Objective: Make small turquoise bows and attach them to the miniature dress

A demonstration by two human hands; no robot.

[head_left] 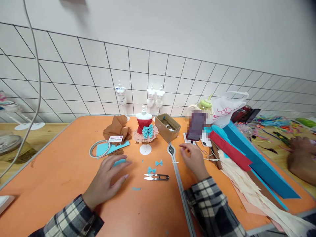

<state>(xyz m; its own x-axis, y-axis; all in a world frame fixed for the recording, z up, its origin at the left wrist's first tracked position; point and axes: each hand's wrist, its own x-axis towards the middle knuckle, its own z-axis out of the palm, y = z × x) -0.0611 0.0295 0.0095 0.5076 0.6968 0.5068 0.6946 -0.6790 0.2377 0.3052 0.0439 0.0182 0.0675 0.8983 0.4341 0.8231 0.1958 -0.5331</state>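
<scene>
Holding left hand (107,181) and right hand (195,160) out with empty, loosely parted grips, probably just leaving blue bows (151,170) and thread snips (157,179) handy in between.

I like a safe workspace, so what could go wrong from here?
The snips lie with their blades apart, pointing toward the left hand, so a careless reach might nick a finger. The nearer blue bow sits right by those blades and could get snagged. The cream strips hang past the edge of the table and might slide off.
</scene>
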